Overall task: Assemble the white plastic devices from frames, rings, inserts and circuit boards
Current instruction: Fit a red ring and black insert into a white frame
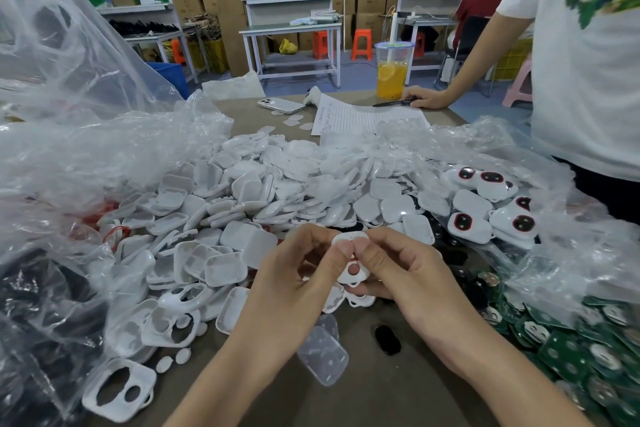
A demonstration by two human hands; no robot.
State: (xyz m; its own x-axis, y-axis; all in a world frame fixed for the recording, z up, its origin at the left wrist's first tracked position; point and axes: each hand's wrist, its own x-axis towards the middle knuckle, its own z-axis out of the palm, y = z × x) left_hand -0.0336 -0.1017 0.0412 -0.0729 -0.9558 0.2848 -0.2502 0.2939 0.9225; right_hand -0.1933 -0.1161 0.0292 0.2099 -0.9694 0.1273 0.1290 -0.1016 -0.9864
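The small white plastic frame with round cut-outs [354, 272] is up off the table, held between both your hands just in front of the parts heap. Your left hand [298, 281] and right hand [401, 274] both grasp it, fingers curled behind and thumbs pressed side by side on its upper edge. A speck of red shows under the thumbs; can't tell if that's a ring being seated. First risk: uneven thumb pressure, so the piece goes in crooked or the thin bridge between the cut-outs cracks. Second risk: it pops free and drops into the heap of white plastic shells [263, 191] right behind, where it's hard to pick out again. A few loose white pieces [360, 300] lie right under your fingers, above the brown table [363, 402]; lowering your hands could scatter them. The clear rectangular plastic cover [323, 357] and black oval pad [388, 340] lie between your forearms, where a wrist could easily sweep them away. The finished white units with red-ringed dark windows [491, 215] sit to the right, with the green circuit boards [588, 350] nearer you at the right edge. A stray unfinished part landing there would spoil the sort. The crinkled clear plastic bags [86, 149] slump on both sides and could slide over the parts.
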